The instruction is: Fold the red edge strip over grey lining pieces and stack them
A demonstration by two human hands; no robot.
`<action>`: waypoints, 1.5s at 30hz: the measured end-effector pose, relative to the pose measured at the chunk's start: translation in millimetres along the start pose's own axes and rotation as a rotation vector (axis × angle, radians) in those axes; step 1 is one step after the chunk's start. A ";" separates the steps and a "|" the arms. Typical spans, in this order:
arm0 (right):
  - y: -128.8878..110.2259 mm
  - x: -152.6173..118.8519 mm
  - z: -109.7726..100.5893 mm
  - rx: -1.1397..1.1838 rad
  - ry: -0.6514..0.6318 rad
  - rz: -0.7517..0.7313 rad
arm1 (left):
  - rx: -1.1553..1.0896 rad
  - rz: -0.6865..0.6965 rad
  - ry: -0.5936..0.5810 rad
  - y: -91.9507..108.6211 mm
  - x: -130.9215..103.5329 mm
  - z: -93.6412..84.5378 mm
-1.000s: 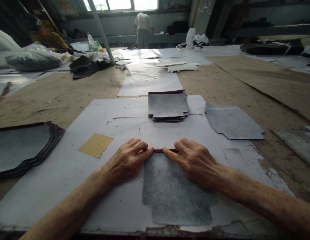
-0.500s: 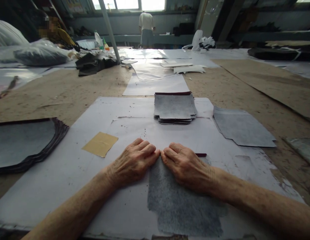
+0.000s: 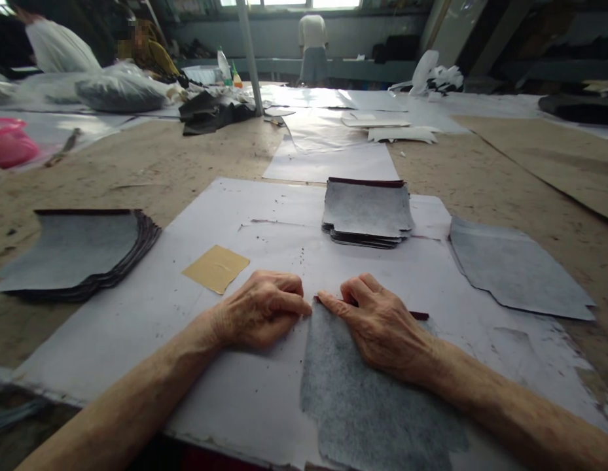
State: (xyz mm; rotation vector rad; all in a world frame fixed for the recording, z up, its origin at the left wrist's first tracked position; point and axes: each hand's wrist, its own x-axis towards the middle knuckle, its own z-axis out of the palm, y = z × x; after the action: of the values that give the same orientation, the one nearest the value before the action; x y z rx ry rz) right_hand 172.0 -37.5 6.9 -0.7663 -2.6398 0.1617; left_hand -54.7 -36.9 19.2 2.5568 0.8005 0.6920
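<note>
A grey, felt-like cut piece (image 3: 362, 392) lies on the white board, with a dark red folded strip along its far edge. The index finger of my right hand (image 3: 387, 320) reaches to that piece's far left corner. Its other fingers are curled at the folded edge, and the strip comes out beyond them on the right. My left hand (image 3: 264, 307) is closed just left of the same corner, thumb and forefinger together. Their tips come up to the piece's edge; whether something small is between them is hidden.
A stack of grey pieces (image 3: 367, 209) lies ahead, more pieces (image 3: 517, 268) to the right and a larger stack (image 3: 82, 252) to the left. A tan square (image 3: 216, 268) rests on the white board (image 3: 137, 340). A metal pole (image 3: 249, 59) rises beyond. Other people are farther back.
The view has swung left, so a pink tub shows. My hands have drawn slightly apart, and my right index finger has stretched out toward the corner.
</note>
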 end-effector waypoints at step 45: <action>33.3 -45.0 -51.7 0.002 -0.065 0.503 | 0.191 0.002 0.341 3.9 12.7 11.8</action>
State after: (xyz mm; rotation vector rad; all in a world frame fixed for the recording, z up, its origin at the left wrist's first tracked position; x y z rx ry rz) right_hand 243.7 -33.3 32.4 -1.4322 -2.4489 0.3270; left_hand -37.4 -34.6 15.9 2.6436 1.0143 1.1224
